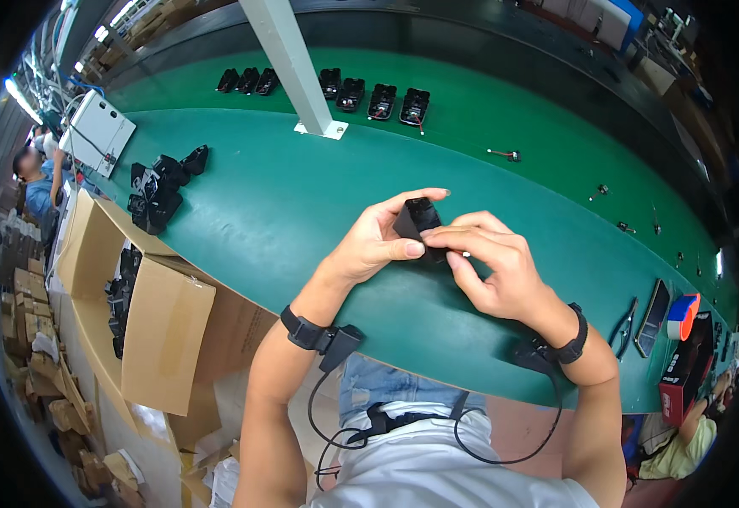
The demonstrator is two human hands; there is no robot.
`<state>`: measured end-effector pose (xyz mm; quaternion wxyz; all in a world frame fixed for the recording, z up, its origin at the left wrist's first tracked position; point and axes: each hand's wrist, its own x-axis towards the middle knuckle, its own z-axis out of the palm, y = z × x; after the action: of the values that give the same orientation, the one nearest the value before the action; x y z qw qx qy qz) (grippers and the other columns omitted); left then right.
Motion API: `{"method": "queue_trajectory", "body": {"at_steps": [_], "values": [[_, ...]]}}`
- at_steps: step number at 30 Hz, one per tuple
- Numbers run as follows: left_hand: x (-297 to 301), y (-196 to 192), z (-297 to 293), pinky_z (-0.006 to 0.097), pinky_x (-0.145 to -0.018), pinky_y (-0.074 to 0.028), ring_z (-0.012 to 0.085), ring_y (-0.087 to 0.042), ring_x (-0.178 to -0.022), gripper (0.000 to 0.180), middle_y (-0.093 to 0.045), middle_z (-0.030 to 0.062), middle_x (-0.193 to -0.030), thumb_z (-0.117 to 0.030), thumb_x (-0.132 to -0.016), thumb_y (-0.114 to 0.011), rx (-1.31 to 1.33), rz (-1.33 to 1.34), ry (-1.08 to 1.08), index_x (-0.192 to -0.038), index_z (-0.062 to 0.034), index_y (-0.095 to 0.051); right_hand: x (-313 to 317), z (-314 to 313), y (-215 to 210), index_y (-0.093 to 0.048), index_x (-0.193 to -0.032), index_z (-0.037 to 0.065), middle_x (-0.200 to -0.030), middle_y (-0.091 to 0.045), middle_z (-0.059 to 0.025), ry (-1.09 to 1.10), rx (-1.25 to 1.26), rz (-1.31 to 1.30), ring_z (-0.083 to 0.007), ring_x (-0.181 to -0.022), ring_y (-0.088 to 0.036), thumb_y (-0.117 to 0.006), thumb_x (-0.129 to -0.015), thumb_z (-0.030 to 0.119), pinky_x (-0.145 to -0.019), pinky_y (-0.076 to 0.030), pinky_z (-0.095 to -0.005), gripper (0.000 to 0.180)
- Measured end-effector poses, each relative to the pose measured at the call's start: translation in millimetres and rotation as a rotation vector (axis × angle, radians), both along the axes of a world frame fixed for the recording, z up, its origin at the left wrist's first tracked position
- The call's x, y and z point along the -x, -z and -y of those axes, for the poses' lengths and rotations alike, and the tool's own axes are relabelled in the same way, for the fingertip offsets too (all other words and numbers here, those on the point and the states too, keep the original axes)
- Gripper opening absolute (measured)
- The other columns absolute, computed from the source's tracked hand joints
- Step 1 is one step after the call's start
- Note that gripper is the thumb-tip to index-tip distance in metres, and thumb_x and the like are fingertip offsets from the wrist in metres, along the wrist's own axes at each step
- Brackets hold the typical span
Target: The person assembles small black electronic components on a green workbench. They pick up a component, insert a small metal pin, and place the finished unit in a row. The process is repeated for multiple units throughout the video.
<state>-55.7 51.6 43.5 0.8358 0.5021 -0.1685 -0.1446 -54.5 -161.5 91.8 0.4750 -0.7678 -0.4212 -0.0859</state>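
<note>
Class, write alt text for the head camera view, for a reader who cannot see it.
A person's left hand and right hand together hold a small black plastic part above a green workbench. More black plastic parts lie in a pile at the left, above an open cardboard box.

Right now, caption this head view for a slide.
Both hands hold a small black part over a green bench.

Black part (417,218); green table (285,203); brown cardboard box (162,330).
</note>
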Motion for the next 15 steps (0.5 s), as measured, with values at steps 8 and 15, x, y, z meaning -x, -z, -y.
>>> {"method": "queue_trajectory", "body": {"at_steps": [8,15], "values": [[0,2,-1,0.033,-0.099,-0.051,0.0161,-0.060,-0.110,0.079,-0.057,0.0059,-0.121,-0.027,-0.077,-0.084,-0.011,-0.031,0.025,-0.140,0.0008,-0.045,-12,4,-7,-0.077,-0.101,0.011,-0.130,-0.058,-0.0110,-0.088,0.091,-0.195,-0.0314,-0.123,-0.052,-0.082,-0.071,0.011,-0.092,-0.050,-0.0416,0.031],[-1,7,1,0.024,-0.060,-0.055,0.0145,-0.066,-0.073,0.085,-0.066,0.0096,-0.092,-0.028,-0.086,-0.077,-0.114,-0.075,-0.023,-0.151,-0.0014,-0.029,-31,9,14,-0.076,-0.103,0.004,-0.137,-0.056,-0.0195,-0.280,0.024,-0.625,-0.0310,-0.122,-0.056,-0.080,-0.079,0.010,-0.105,-0.042,-0.0430,0.025]]}}
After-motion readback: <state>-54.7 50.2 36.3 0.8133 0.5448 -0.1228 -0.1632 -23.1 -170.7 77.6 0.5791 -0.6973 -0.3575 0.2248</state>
